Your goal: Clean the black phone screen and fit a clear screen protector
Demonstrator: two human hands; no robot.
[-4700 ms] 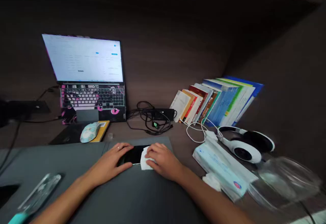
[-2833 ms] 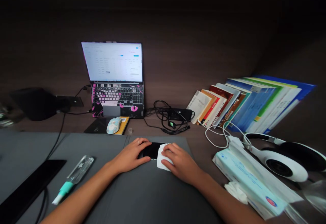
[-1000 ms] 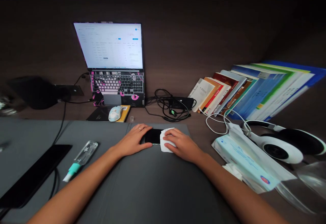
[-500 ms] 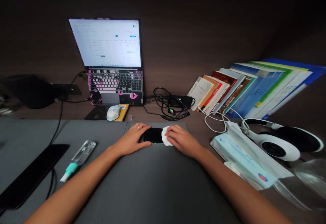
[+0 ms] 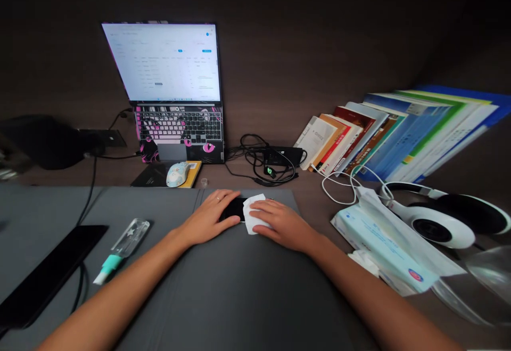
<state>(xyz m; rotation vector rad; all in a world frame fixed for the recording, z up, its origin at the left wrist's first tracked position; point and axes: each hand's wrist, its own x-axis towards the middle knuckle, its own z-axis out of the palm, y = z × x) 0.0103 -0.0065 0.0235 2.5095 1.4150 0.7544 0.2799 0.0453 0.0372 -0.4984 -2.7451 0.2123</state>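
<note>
A black smartphone [image 5: 233, 210] lies face up on the dark grey desk mat [image 5: 239, 287], partly covered. My left hand [image 5: 213, 217] grips its left end, with the thumb along the near edge and the fingers along the far edge. Under the fingers of my right hand [image 5: 281, 223] is a white tissue [image 5: 252, 222], pressed flat over the phone's right part. That end of the phone is hidden by the tissue and hand.
A clear spray bottle [image 5: 124, 247] and a black tablet-like slab [image 5: 54, 276] lie to the left. Behind stand an open laptop [image 5: 171, 74], a mouse [image 5: 178, 174] and tangled cables [image 5: 263, 162]. On the right are leaning books [image 5: 359, 138], a tissue pack [image 5: 387, 250] and headphones [image 5: 439, 223].
My right hand has slid the tissue left across the phone, covering more of its screen. The tissue now shows more spread out. My left hand stays at the phone's left end.
</note>
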